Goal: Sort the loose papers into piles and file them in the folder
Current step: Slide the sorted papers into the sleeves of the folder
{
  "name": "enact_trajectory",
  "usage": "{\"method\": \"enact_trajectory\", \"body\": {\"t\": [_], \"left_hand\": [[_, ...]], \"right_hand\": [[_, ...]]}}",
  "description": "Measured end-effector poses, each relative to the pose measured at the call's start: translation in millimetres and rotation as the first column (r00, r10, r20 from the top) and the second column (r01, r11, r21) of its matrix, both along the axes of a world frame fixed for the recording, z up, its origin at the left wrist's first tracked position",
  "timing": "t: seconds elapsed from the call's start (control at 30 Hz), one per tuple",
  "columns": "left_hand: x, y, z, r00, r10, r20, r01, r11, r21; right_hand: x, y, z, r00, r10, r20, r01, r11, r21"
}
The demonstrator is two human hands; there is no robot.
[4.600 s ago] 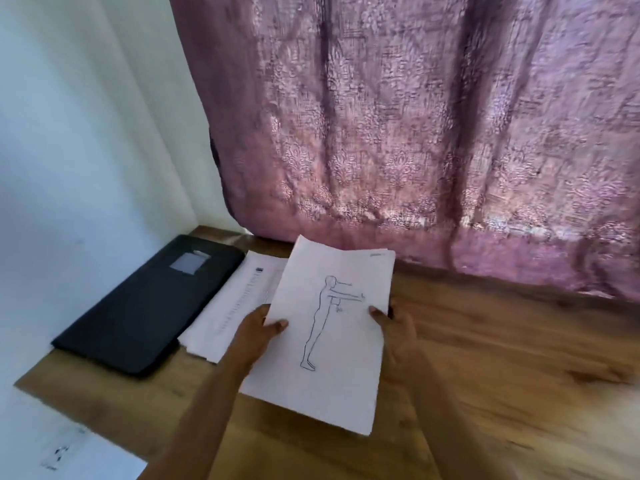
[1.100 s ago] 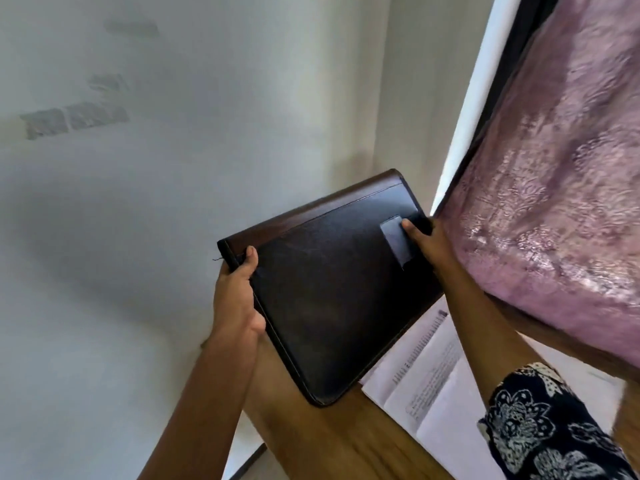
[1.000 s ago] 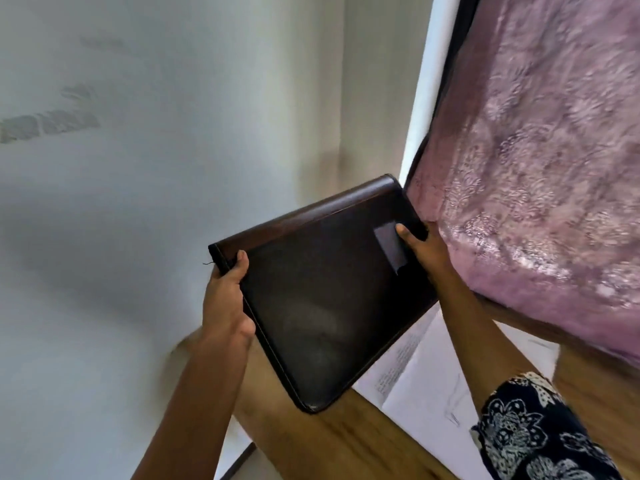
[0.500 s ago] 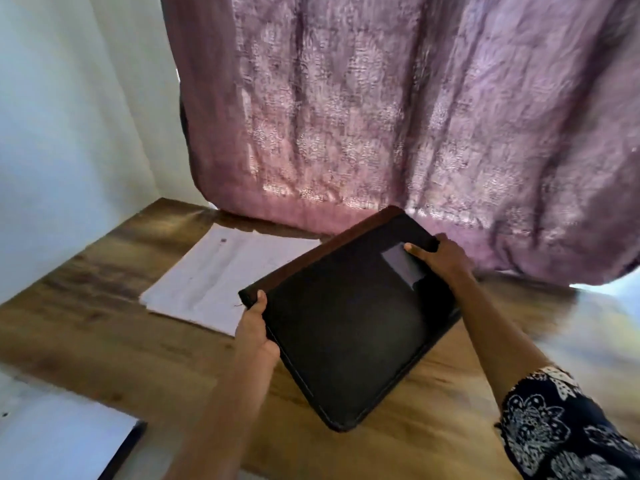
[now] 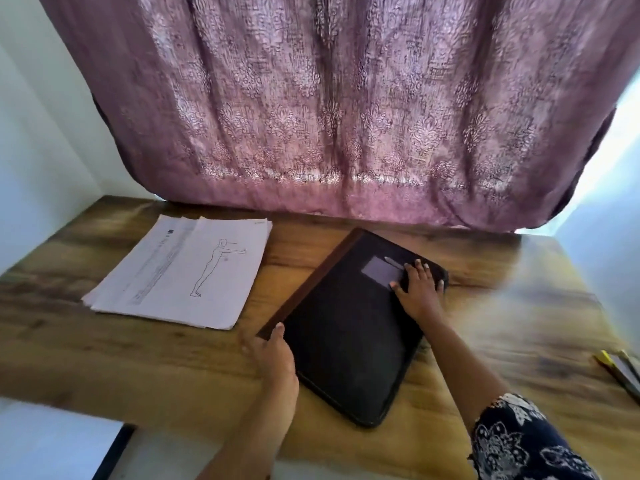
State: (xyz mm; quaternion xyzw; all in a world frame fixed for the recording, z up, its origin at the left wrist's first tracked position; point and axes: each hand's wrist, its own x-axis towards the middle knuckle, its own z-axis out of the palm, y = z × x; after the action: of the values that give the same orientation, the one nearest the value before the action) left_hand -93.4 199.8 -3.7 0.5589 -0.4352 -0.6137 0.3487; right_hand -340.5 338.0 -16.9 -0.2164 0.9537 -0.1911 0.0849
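**Q:** What does each hand do?
**A:** The left hand (image 5: 273,355) pinches the near corner of the folder (image 5: 349,341), with the thumb on top at the brown spine edge. Its other fingers are mostly hidden at the rim. The right hand (image 5: 419,289) lies flat on the far corner, fingers spread and nearly straight, gripping nothing, just beside the grey label (image 5: 381,271). The folder rests closed on the table (image 5: 502,323) and spans the gap between the two hands.

**Q:** Where are the papers?
**A:** The papers (image 5: 180,271) lie in one fanned stack outward of the left hand, apart from it, with a figure drawing uppermost.

**Q:** What could go wrong from here?
**A:** These are judgements from the layout.
- The spine faces the stack, so a cover swung open from the right hand's side may land on the sheets and shift them.
- The sheets are offset, so lifting the stack whole could let some slide out.
- The folder's nearest corner sits close to the table's front edge, so a pull toward the body could tip it off.

**Q:** How many of each thing are there?
**A:** There are two hands, one folder, one label and one stack. Several sheet edges show, but the sheet total cannot be told. Outward of the right hand lie yellow pencil-like items (image 5: 620,370), number unclear.
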Motion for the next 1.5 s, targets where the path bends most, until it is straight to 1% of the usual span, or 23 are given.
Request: {"method": "enact_trajectory", "body": {"t": [0.03,0.07,0.1,0.13,0.17,0.2,0.23,0.27,0.3,0.4,0.47,0.63,0.7,0.9,1.03,1.1,1.2,1.27,1.33,1.37,1.43,1.47,1.5], "left_hand": [[2.2,-2.7,11.4,0.997,-0.052,0.065,0.064,0.976,-0.207],[2.2,-11.9,15.7,0.982,-0.115,0.152,0.168,0.899,-0.405],[-1.1,-25.9,17.4,0.939,-0.205,0.275,0.327,0.779,-0.536],[-5.7,-44.3,12.9,0.840,-0.324,0.436,0.535,0.633,-0.560],[-10.3,-60.8,8.1,0.656,-0.432,0.619,0.751,0.454,-0.479],[-15.0,-75.0,2.7,0.434,-0.476,0.765,0.901,0.253,-0.353],[-16.4,-85.4,-2.8,0.253,-0.474,0.843,0.967,0.093,-0.238],[-16.8,-91.8,-9.1,0.162,-0.468,0.869,0.983,0.000,-0.183],[-15.7,-95.3,-13.9,0.148,-0.461,0.875,0.983,-0.032,-0.183],[-13.2,-93.3,-25.6,0.203,-0.421,0.884,0.973,-0.010,-0.229],[-12.9,-86.9,-29.1,0.245,-0.410,0.879,0.968,0.052,-0.245],[-8.8,-46.3,-27.7,0.276,-0.291,0.916,0.946,0.250,-0.206],[-2.1,-34.7,-21.0,0.276,-0.295,0.915,0.940,0.281,-0.193],[17.5,-40.7,-17.3,0.274,-0.529,0.803,0.952,0.270,-0.146],[44.7,-32.8,-16.8,0.205,-0.545,0.813,0.978,0.139,-0.153],[56.2,-35.8,-14.4,0.214,-0.598,0.772,0.976,0.103,-0.191],[66.4,-40.7,-13.2,0.244,-0.672,0.699,0.966,0.103,-0.238],[70.6,-40.1,-15.4,0.235,-0.692,0.682,0.964,0.076,-0.255],[72.9,-35.7,-18.0,0.219,-0.708,0.671,0.963,0.045,-0.267],[75.0,-35.0,-19.2,0.222,-0.723,0.654,0.961,0.048,-0.273],[76.3,-34.3,-23.4,0.291,-0.736,0.611,0.944,0.115,-0.311],[77.2,-32.0,-24.4,0.344,-0.720,0.603,0.928,0.165,-0.334],[78.1,-28.8,-26.3,0.395,-0.687,0.610,0.912,0.217,-0.347]], "right_hand": [[10.9,6.2,-0.3,0.998,-0.054,-0.009,0.054,0.998,-0.040],[25.8,12.3,-0.9,0.994,-0.106,0.002,0.106,0.992,-0.068],[42.4,18.7,-3.0,0.989,-0.148,0.023,0.149,0.986,-0.074],[60.5,23.8,-5.8,0.983,-0.177,0.049,0.180,0.981,-0.067],[78.2,27.2,-9.1,0.978,-0.195,0.075,0.200,0.978,-0.064],[93.8,28.8,-12.7,0.973,-0.210,0.094,0.216,0.975,-0.058],[108.1,28.9,-16.9,0.969,-0.221,0.109,0.228,0.972,-0.051],[118.8,28.8,-20.2,0.967,-0.228,0.111,0.233,0.972,-0.036],[126.1,27.5,-21.5,0.967,-0.233,0.105,0.236,0.972,-0.015],[122.8,23.7,-20.2,0.975,-0.213,0.066,0.212,0.977,0.023],[103.9,20.8,-17.7,0.989,-0.144,0.036,0.142,0.989,0.034],[43.8,12.5,-6.8,0.995,0.060,0.084,-0.068,0.994,0.087],[38.0,12.6,-0.4,0.992,0.105,0.070,-0.112,0.988,0.103],[35.9,13.1,5.3,0.988,0.146,0.046,-0.151,0.979,0.138],[46.6,25.5,5.6,0.994,0.112,-0.003,-0.110,0.975,0.191],[69.2,30.8,8.6,0.996,0.065,-0.055,-0.053,0.981,0.189],[120.4,42.4,18.1,0.975,-0.060,-0.216,0.071,0.997,0.043],[168.5,51.4,20.1,0.934,-0.197,-0.300,0.149,0.973,-0.175],[219.5,52.9,12.2,0.922,-0.298,-0.245,0.197,0.910,-0.366],[244.9,49.1,7.8,0.938,-0.309,-0.156,0.226,0.888,-0.400],[283.6,35.6,-0.7,0.951,-0.301,0.068,0.304,0.874,-0.380],[297.2,28.7,-4.7,0.945,-0.304,0.120,0.326,0.884,-0.336],[306.9,23.3,-6.5,0.944,-0.307,0.124,0.330,0.900,-0.284]]}}
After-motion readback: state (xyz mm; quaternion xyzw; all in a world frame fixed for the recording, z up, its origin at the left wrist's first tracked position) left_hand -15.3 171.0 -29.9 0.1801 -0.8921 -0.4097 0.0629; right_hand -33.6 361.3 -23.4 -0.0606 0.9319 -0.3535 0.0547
